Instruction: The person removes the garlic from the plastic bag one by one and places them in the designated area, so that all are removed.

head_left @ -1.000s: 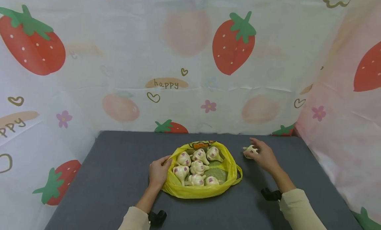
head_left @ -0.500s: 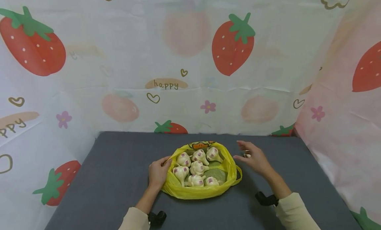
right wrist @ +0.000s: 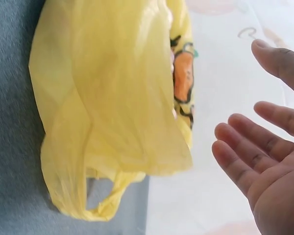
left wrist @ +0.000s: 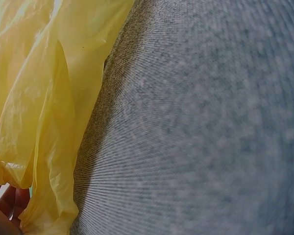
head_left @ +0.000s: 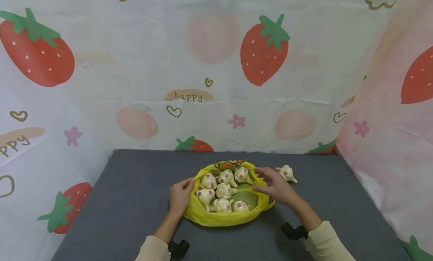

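Note:
A yellow plastic bag [head_left: 223, 219] sits with its mouth wide in the middle of the table, holding several white garlic bulbs [head_left: 224, 190] with purple patches. The left hand [head_left: 180, 197] pinches the bag's left rim between thumb and fingers; in the left wrist view, yellow film [left wrist: 44, 107] covers much of that hand. Over the bag's right rim hovers the right hand [head_left: 278, 186], fingers spread and holding nothing. Its bare palm and fingers [right wrist: 259, 156] show in the right wrist view. A single garlic bulb [head_left: 288, 174] lies on the table just behind the right hand.
The dark grey table [head_left: 142, 178] ends at a white cloth backdrop [head_left: 149, 77] printed with strawberries, which also hangs on both sides. A loop handle [right wrist: 108, 203] of the bag sticks out at its right side. Dark devices [head_left: 293, 231] are strapped at both wrists.
The right hand has let go of the lone garlic bulb, which stays on the table, and has moved left to the bag's right rim. The left hand keeps its place on the bag.

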`<state>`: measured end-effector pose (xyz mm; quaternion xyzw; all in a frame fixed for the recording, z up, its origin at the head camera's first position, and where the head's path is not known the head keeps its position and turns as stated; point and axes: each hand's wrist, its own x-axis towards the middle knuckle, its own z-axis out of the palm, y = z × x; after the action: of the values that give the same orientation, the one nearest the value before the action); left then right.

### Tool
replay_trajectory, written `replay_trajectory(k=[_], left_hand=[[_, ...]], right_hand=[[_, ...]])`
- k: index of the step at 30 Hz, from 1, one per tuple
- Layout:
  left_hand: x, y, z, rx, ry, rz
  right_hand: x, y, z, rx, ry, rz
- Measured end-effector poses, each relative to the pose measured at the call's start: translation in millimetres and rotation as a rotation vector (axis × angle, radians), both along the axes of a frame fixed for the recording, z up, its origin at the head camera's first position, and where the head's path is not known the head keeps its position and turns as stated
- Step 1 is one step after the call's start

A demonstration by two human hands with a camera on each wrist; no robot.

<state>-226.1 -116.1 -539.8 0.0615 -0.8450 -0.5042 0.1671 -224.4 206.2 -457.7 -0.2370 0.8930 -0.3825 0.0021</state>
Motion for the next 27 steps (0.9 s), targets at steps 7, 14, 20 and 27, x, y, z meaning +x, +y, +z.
replay_trajectory(k=[7, 14, 20, 27], left_hand=[[0.6, 0.1, -0.4, 0.003, 0.009, 0.001], [1.4, 0.1, -0.1, 0.001, 0.0, 0.001], [2.2, 1.1, 0.5, 0.004, 0.006, 0.008], [1.4, 1.8, -0.1, -0.008, 0.019, 0.007]], right_hand=[[3.7, -10, -6.6, 0.0, -0.059, 0.085], [5.3, -20, -14.0, 0.037, -0.125, 0.16], [6.5, -28, -18.6, 0.083, -0.193, 0.193], [6.7, -31, -22.4, 0.116, -0.235, 0.227]])
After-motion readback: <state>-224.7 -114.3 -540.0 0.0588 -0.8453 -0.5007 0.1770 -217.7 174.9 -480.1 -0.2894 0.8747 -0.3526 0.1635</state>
